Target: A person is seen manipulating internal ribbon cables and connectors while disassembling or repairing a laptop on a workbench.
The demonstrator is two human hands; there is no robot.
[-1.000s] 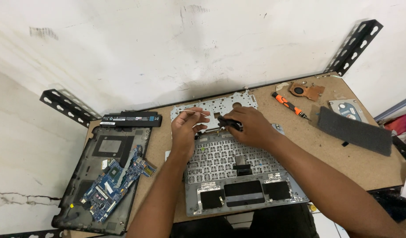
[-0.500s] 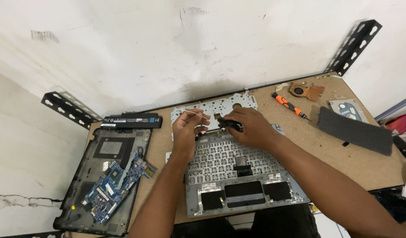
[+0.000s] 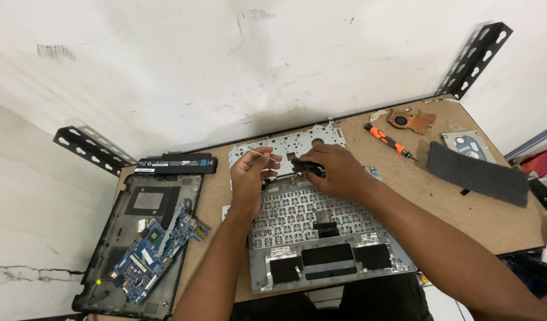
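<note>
Both hands worked at the far edge of the upturned laptop palmrest point(image 3: 321, 238), which lay grey side up on the brown worktop point(image 3: 404, 196) right before the person. Left hand point(image 3: 253, 172) pinched a thin pale wire or strip point(image 3: 253, 153) between thumb and forefinger, lifting it just above the silver keyboard backing plate point(image 3: 285, 145). Right hand point(image 3: 336, 172) was curled tight around a small black tool or part point(image 3: 306, 166), its tip pressed at the seam where plate and palmrest met; what exactly it gripped could not be told.

Left of the arms sat the black laptop base shell point(image 3: 137, 238) with a blue circuit board point(image 3: 157, 249) lying loose in it, and a long black battery pack point(image 3: 178, 163) with a pale label strip on its left end lay across the shell's top edge. To the right, an orange-and-black screwdriver point(image 3: 386, 139) lay near a copper-coloured heat sink point(image 3: 410, 120). Further right a silver hard drive point(image 3: 468, 145) rested beside a dark grey foam pad point(image 3: 478, 172).

Open board remained between the palmrest and the foam pad, and a narrow strip between palmrest and shell. Black perforated metal brackets point(image 3: 475, 56) marked the rear corners against the white wall point(image 3: 255, 59). The worktop's right edge dropped off close to the pad.
</note>
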